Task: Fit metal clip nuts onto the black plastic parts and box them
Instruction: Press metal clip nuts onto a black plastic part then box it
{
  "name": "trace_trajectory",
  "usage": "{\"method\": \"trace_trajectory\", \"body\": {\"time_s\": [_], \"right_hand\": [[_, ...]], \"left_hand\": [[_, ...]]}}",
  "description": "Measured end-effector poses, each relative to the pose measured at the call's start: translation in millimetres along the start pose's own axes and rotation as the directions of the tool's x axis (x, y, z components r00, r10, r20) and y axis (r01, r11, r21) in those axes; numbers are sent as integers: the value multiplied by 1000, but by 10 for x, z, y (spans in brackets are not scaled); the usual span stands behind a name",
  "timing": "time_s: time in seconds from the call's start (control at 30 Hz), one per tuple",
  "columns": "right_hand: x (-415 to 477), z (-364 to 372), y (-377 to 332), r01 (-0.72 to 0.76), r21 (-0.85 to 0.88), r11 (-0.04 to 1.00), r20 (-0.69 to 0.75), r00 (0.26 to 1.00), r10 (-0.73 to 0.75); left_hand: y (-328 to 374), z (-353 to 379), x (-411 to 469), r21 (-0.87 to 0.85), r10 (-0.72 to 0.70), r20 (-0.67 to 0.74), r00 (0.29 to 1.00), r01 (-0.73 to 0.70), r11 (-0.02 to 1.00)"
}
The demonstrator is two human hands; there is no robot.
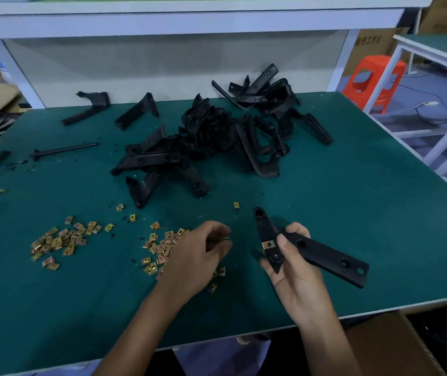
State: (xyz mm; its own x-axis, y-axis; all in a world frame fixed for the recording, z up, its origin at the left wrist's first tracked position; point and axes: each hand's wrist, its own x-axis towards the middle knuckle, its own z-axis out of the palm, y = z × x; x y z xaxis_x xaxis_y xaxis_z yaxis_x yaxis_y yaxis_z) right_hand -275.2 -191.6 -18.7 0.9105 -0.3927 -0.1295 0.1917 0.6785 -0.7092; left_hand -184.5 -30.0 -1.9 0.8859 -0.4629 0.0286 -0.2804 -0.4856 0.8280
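My right hand (pixel 294 270) grips a black plastic part (pixel 322 252) above the green table (pixel 352 202), its long arm pointing right. One brass clip nut (pixel 269 244) sits fitted on the part beside my thumb. My left hand (pixel 200 256) hovers over a scatter of loose clip nuts (pixel 160 248), fingers curled, pinching a small clip nut (pixel 227 237) at the fingertips. A second heap of clip nuts (pixel 59 241) lies further left. A pile of black plastic parts (pixel 217 139) covers the middle and back of the table.
A cardboard box (pixel 396 346) stands below the table's front right edge. Two single black parts (pixel 86 108) and a thin black rod (pixel 65 150) lie at the back left. An orange stool (pixel 374 82) and a white table frame (pixel 434 58) stand to the right.
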Motion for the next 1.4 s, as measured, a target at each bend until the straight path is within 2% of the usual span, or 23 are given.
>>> {"method": "trace_trajectory", "body": {"time_s": [0.1, 0.2, 0.33, 0.43, 0.7, 0.93, 1.13, 1.23, 1.4], "right_hand": [[-49, 19, -7, -21, 13, 1000, 49, 999, 20], [-91, 52, -22, -8, 18, 1000, 110, 994, 6], [-105, 115, -60, 23, -24, 999, 158, 987, -19], [-104, 129, -96, 42, -59, 997, 183, 983, -31], [-103, 161, -194, 75, -113, 991, 289, 957, -39], [-112, 188, -247, 93, -144, 985, 281, 958, -49], [-124, 218, -254, 107, -194, 975, 288, 956, -47], [-122, 203, -238, 117, -263, 958, 256, 965, -47], [-151, 175, -232, 115, -350, 930, 259, 966, -22]], "left_hand": [[150, -13, -99, -366, -107, 4, 994, 101, 925], [302, -15, -179, -677, -224, 99, 970, 230, 699], [432, -46, -228, -844, -245, 246, 938, 332, 421], [475, -77, -250, -862, -241, 306, 921, 376, 340], [489, -141, -288, -832, -234, 393, 889, 452, 321], [520, -160, -302, -850, -242, 431, 869, 481, 213], [532, -148, -308, -856, -269, 427, 863, 482, 188], [501, -167, -310, -849, -271, 404, 874, 468, 243], [473, -238, -310, -787, -224, 369, 902, 432, 441]]}}
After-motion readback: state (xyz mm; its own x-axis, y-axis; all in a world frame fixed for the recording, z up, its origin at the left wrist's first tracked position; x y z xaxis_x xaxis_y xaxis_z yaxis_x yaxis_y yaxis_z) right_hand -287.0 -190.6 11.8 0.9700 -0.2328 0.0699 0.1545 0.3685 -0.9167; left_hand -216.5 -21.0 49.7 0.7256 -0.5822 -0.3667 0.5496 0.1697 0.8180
